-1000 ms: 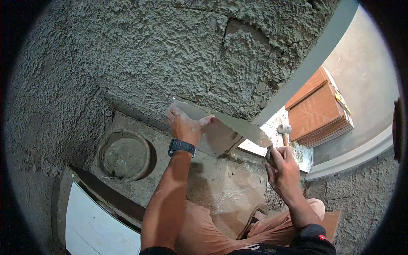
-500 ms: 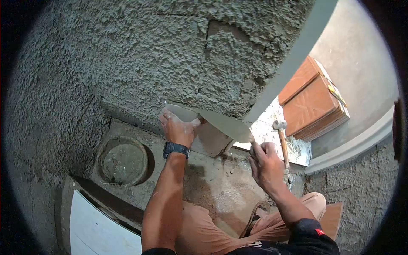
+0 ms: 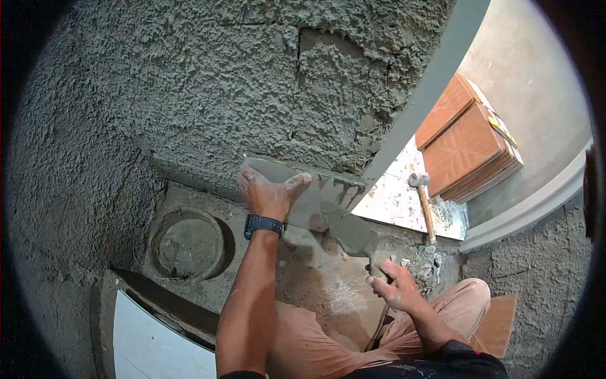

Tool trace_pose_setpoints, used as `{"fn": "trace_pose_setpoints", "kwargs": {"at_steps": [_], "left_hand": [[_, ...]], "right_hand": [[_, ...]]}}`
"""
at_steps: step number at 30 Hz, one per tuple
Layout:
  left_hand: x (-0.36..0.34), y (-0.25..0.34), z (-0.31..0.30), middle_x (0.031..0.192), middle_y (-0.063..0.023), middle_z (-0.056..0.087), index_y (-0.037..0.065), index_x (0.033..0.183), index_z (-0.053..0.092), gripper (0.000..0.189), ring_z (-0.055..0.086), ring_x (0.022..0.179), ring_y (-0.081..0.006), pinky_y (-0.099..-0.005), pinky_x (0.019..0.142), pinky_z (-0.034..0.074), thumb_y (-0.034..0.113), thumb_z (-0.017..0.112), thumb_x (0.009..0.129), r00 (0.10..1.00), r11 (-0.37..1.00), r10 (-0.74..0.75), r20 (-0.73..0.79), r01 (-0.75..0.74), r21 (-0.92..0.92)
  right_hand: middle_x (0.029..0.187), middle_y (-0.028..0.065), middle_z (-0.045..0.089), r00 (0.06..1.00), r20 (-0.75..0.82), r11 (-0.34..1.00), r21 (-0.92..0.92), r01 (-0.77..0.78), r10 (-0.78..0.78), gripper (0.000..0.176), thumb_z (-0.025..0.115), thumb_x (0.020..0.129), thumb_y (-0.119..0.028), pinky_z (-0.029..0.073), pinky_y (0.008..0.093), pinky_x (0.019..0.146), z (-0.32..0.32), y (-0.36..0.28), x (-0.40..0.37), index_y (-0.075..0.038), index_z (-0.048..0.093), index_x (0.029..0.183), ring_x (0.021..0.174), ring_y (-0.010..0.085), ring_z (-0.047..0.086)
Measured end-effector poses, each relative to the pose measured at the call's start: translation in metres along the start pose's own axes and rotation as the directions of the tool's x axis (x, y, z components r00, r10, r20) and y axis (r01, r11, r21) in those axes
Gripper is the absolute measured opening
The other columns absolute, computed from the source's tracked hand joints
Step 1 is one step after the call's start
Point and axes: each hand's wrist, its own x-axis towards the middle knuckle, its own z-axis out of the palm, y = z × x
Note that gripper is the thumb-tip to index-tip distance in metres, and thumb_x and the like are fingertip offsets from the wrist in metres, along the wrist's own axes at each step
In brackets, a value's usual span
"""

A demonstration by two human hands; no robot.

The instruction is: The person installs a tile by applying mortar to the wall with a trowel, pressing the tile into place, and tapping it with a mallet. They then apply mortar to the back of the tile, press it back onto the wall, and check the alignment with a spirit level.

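My left hand (image 3: 268, 192), with a watch on its wrist, presses fingers and thumb spread against a grey tile strip (image 3: 306, 205) at the foot of the rough wall. My right hand (image 3: 392, 284) is closed round the handle of a trowel (image 3: 350, 234). The trowel's blade carries grey mortar and lies just below the strip's lower edge, right of my left hand. Wet grey smears show on the strip's right part.
A round bucket of mortar (image 3: 189, 246) stands at the left. Below it lies a white panel (image 3: 158, 341). A mallet (image 3: 426, 205) rests on the white floor at the right, near stacked brown tiles (image 3: 464, 151). Rough plastered wall (image 3: 240, 82) rises ahead.
My right hand has moved down with the trowel, whose blade has left the strip's top edge and now sits below it. My left hand stays on the strip, its thumb now stretched further right.
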Motion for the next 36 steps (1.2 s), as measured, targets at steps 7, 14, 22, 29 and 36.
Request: {"fn": "trace_pose_setpoints", "kwargs": {"at_steps": [7,14,22,29,36], "left_hand": [[0.001,-0.006,0.002,0.139,-0.0355,0.041,-0.022,0.139,0.029,0.134,0.041,0.132,-0.0441,-0.0461,0.112,0.035,0.054,0.095,0.052,0.999,0.998,0.037,-0.004,-0.038,-0.047],[0.000,-0.004,-0.002,0.136,-0.0332,0.043,-0.019,0.142,0.027,0.123,0.043,0.128,-0.0435,-0.0463,0.110,0.037,0.038,0.096,0.058,0.999,0.997,0.054,-0.007,-0.054,-0.046],[0.003,-0.007,-0.001,0.135,-0.0316,0.044,-0.013,0.144,0.030,0.112,0.045,0.126,-0.0453,-0.0464,0.109,0.039,0.028,0.094,0.062,1.000,0.998,-0.010,0.006,0.010,-0.065],[0.002,-0.006,0.001,0.135,-0.0334,0.046,-0.017,0.140,0.033,0.121,0.045,0.126,-0.0456,-0.0460,0.108,0.040,0.039,0.097,0.054,0.998,1.000,0.021,-0.051,-0.020,0.019],[0.001,-0.003,0.000,0.136,-0.0336,0.045,-0.017,0.138,0.034,0.124,0.045,0.127,-0.0451,-0.0460,0.108,0.040,0.044,0.097,0.051,0.998,1.000,0.005,-0.065,-0.006,-0.014]], "right_hand": [[0.103,0.0201,0.063,0.994,0.100,0.993,0.114,0.025,-0.036,0.044,0.066,0.089,-0.034,0.049,0.0408,0.081,-0.046,-0.052,0.040,0.003,0.064,0.114,0.092,0.0331,0.061],[0.091,0.0169,0.055,0.894,-0.120,0.875,-0.295,0.383,-0.431,0.037,0.071,0.086,-0.021,0.051,0.0421,0.070,-0.073,-0.106,0.053,0.000,0.063,0.115,0.082,0.0352,0.062],[0.096,0.0128,0.054,0.799,-0.103,0.590,-0.731,0.343,-0.593,0.030,0.066,0.091,-0.023,0.049,0.0461,0.074,-0.070,-0.145,0.069,-0.007,0.057,0.115,0.082,0.0351,0.063],[0.101,0.0171,0.059,0.920,0.038,0.541,-0.799,0.263,-0.391,0.026,0.062,0.094,-0.025,0.051,0.0496,0.072,-0.080,-0.188,0.066,-0.003,0.058,0.106,0.085,0.0378,0.065],[0.099,0.0217,0.062,0.907,0.076,0.496,-0.816,0.295,-0.415,0.028,0.059,0.094,-0.025,0.054,0.0484,0.070,-0.088,-0.200,0.061,0.002,0.059,0.102,0.081,0.0381,0.068]]}}
